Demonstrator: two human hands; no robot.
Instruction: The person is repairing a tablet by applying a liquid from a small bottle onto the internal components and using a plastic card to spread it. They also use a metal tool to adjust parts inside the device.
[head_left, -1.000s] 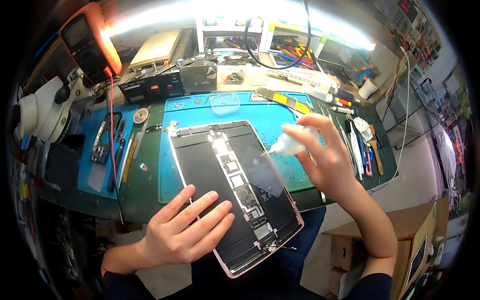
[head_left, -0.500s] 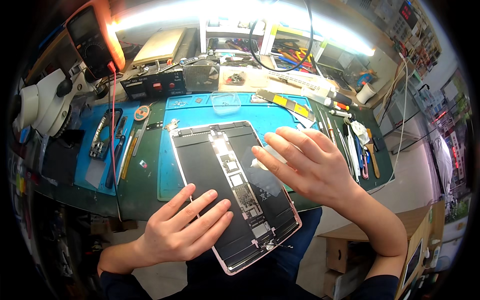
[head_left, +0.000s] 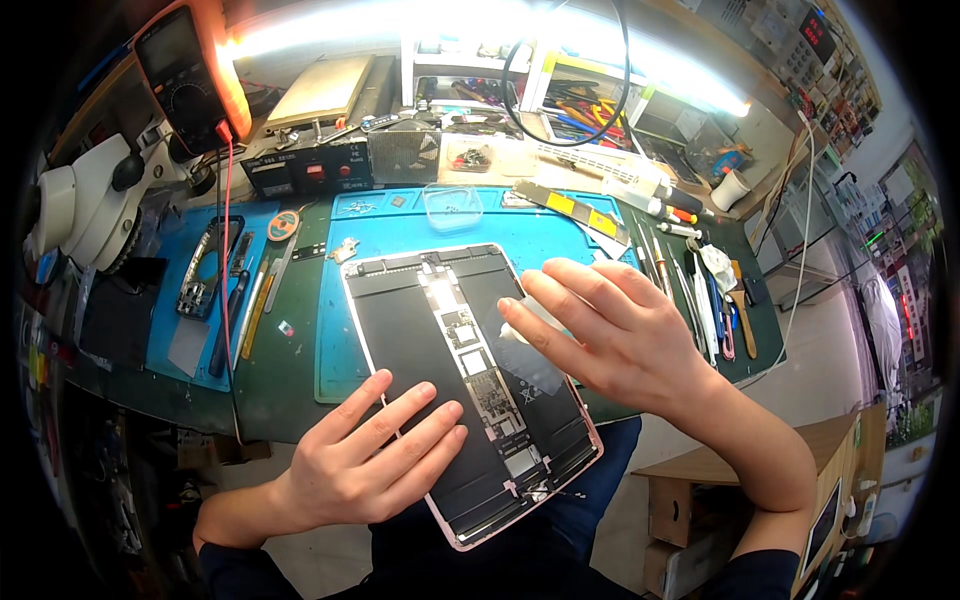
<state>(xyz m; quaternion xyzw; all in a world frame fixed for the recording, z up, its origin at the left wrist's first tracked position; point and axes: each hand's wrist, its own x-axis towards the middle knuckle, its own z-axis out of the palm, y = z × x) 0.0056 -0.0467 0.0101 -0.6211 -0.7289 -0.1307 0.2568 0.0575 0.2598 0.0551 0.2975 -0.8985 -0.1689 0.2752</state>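
An opened tablet (head_left: pixel 395 310) with a pinkish rim lies tilted, partly on the blue mat and partly over my lap. Down its middle runs a circuit board (head_left: pixel 490 392) between black battery cells. My left hand (head_left: pixel 365 450) rests on the tablet's left side, fingers spread. Above the right side, my right hand (head_left: pixel 625 335) has its fingers curled round a small white bottle (head_left: pixel 513 330) with a pointed tip; most of it is hidden behind the fingers. Under that tip, a translucent film (head_left: pixel 530 368) covers part of the right battery cell.
A blue work mat (head_left: pixel 345 350) lies beneath the tablet's upper part, with a clear plastic box (head_left: pixel 452 207) on it. Tweezers, brushes (head_left: pixel 742 310) and other tools line the right side. A multimeter (head_left: pixel 185 85), a microscope (head_left: pixel 90 205) and a phone frame (head_left: pixel 208 270) are at left.
My right hand has shifted slightly left, bringing the white bottle with it. The left hand and the tablet look unmoved.
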